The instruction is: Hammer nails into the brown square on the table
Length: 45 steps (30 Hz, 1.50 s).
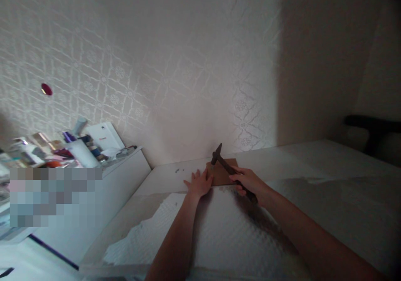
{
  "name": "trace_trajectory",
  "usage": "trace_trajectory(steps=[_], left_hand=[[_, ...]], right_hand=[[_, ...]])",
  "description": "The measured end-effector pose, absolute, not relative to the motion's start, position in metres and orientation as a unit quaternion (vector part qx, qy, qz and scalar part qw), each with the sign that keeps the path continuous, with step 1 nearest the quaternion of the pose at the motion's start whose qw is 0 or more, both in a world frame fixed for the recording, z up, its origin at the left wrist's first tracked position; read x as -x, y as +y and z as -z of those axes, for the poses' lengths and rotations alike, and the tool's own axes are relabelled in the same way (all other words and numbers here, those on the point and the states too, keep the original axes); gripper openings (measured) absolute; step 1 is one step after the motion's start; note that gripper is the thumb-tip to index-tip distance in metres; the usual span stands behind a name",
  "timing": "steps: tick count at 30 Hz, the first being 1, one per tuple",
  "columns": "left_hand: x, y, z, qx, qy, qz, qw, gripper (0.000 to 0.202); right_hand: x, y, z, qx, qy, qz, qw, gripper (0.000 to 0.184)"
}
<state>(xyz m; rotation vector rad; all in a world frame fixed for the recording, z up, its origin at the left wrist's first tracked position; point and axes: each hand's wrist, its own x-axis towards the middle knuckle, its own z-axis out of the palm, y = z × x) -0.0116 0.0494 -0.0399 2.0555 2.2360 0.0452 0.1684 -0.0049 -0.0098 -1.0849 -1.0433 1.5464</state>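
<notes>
My right hand [247, 181] grips the hammer [221, 158], raised over the brown board [223, 173] on the bench [313, 160], my left hand [199, 183] lies flat and open at its edge, and nothing looks fastened to it yet.

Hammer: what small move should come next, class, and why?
Probably a short, gentle tap straight down: the right hand holds the hammer raised over the brown board, and the left hand rests at the board's edge, close under the head.
</notes>
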Motion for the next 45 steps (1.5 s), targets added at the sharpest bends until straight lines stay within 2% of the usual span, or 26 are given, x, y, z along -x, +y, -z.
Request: trace_trajectory(steps=[6,12,34,45], left_hand=[[0.0098,0.0458,0.0353,-0.676,0.735,-0.012,0.059,0.064],[0.0101,0.0469,0.0361,-0.675,0.735,-0.014,0.065,0.064],[0.0123,0.049,0.0392,-0.679,0.731,-0.02,0.061,0.065],[0.0101,0.0457,0.0354,-0.674,0.737,-0.013,0.057,0.064]], right_hand=[[-0.1687,-0.0004,0.0153,0.443,-0.4,-0.643,0.48,0.056],[-0.1692,-0.0016,0.0131,0.428,-0.389,-0.666,0.471,0.05],[-0.167,-0.0041,0.0109,0.435,-0.398,-0.644,0.488,0.056],[-0.1661,-0.007,0.0061,0.442,-0.399,-0.642,0.482,0.038]])
